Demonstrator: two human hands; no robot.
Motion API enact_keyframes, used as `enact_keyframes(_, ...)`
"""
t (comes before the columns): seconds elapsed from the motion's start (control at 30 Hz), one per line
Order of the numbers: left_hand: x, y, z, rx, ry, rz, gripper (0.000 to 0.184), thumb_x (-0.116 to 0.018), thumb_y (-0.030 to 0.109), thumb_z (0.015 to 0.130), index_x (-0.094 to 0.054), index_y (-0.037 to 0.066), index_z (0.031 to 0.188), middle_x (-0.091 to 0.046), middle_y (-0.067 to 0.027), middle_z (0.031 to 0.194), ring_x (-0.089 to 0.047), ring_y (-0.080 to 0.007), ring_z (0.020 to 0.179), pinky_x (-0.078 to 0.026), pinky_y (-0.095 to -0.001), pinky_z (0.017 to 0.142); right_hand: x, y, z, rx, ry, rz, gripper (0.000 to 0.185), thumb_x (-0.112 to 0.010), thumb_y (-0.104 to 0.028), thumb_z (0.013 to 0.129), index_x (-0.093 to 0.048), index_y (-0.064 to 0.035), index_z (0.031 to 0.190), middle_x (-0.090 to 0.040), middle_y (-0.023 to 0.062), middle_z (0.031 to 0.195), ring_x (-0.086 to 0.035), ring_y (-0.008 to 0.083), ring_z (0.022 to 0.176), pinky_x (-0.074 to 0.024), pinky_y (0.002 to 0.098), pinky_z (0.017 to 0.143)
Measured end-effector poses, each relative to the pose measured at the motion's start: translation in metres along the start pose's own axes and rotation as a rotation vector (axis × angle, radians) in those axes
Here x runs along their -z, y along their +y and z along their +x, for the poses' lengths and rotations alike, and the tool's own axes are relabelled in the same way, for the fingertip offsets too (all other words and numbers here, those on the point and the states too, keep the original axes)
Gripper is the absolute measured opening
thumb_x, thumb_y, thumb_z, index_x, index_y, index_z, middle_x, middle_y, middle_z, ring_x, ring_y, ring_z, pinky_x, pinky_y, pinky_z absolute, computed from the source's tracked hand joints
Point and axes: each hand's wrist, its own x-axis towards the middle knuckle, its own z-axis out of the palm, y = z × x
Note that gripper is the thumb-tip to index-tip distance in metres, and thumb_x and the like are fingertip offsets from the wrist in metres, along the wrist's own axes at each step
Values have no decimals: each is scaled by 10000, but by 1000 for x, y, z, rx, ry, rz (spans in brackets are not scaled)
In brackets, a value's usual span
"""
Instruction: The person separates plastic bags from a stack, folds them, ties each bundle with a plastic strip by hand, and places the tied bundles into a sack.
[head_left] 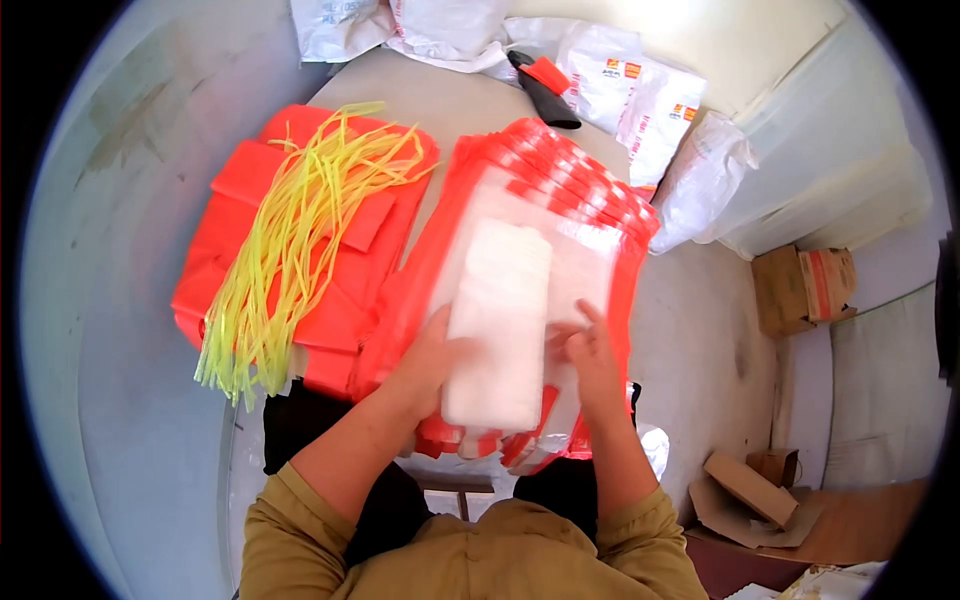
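A long white folded bundle point(498, 325), with a soft wrinkled surface, lies lengthwise over the stack of red-edged clear plastic bags point(590, 255). My left hand point(438, 348) grips its left edge, the thumb over the top face and the other fingers mostly hidden. Close to the right edge, my right hand point(588, 352) has its fingers apart, slightly blurred, above the bags. On the left, yellow-green plastic strips point(290, 250) lie loosely across a pile of folded red sheets point(235, 205).
White printed sacks point(590, 75) line the table's far edge. A black object with a red piece point(545, 92) lies near them. Cardboard boxes point(800, 285) stand at the right, with flattened cardboard point(745, 500) lower down. A pale wall point(110, 300) bounds the left side.
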Motion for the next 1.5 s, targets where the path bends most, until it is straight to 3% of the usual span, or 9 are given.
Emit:
enact_keyframes(0.13,-2,-10,4,-39,-2,20,820,-658,-63,873,-276,46,1591,-554,-156,1405,-623,-260,1226,-544,-421,1032,-27,0,-26,-14,-169,205,792,-531,-154,1046,-70,-97,1687,-492,163,1485,-524,218,1263,-424,346,1091)
enact_keyframes(0.33,-1,-24,10,-149,-60,194,1013,-709,-77,841,-113,89,1643,-423,-141,1515,-488,-252,1377,-472,-406,1113,-41,-14,-12,34,-65,75,794,-523,-123,1037,-84,-152,1698,-330,176,1623,-390,257,1456,-303,390,1211)
enact_keyframes(0.63,7,-27,17,-167,-85,254,1004,-691,-83,863,-96,84,1654,-389,-150,1561,-454,-240,1418,-450,-401,1136,-41,2,6,117,-74,95,1000,-636,45,906,-70,-175,1701,-328,197,1616,-441,280,1429,-408,374,1155)
enact_keyframes(0.87,15,-26,16,-162,-92,311,847,-650,-30,932,-185,41,1636,-483,-151,1509,-524,-230,1358,-459,-387,1129,-34,12,18,135,-182,33,773,-681,46,883,-421,-83,1599,-456,146,1528,-516,256,1362,-454,356,1125)
enact_keyframes(1.07,1,5,0,-152,-123,213,665,-654,28,971,-364,3,1569,-537,-140,1469,-551,-207,1317,-481,-368,1091,-35,7,18,3,-127,192,728,-663,79,841,-494,-41,1538,-479,152,1537,-519,255,1361,-483,367,1093)
enact_keyframes(1.17,22,20,3,-255,116,557,568,-687,102,958,-495,4,1484,-546,-166,1458,-572,-258,1298,-477,-378,1091,-26,19,23,7,-97,243,727,-647,74,841,-474,-16,1542,-470,170,1557,-515,270,1369,-480,372,1098)
enact_keyframes(1.27,52,40,-10,-730,562,1292,530,-720,188,925,-579,4,1402,-546,-206,1432,-581,-341,1270,-481,-422,1077,-24,19,20,4,-98,326,735,-642,41,858,-440,-10,1562,-459,173,1564,-505,282,1381,-472,381,1110)
enact_keyframes(1.37,94,47,-14,-683,743,1704,502,-724,239,901,-613,-6,1325,-540,-242,1391,-566,-408,1242,-482,-480,1059,-19,22,20,20,-123,409,743,-632,4,880,-398,-7,1585,-444,172,1577,-495,286,1393,-463,392,1123)
enact_keyframes(1.5,104,53,-25,-460,740,1757,275,-721,162,846,-680,-12,1054,-581,-236,1254,-610,-401,1155,-545,-486,953,-17,21,20,18,-135,482,747,-623,-40,904,-364,-15,1605,-424,169,1590,-492,295,1400,-461,412,1133)
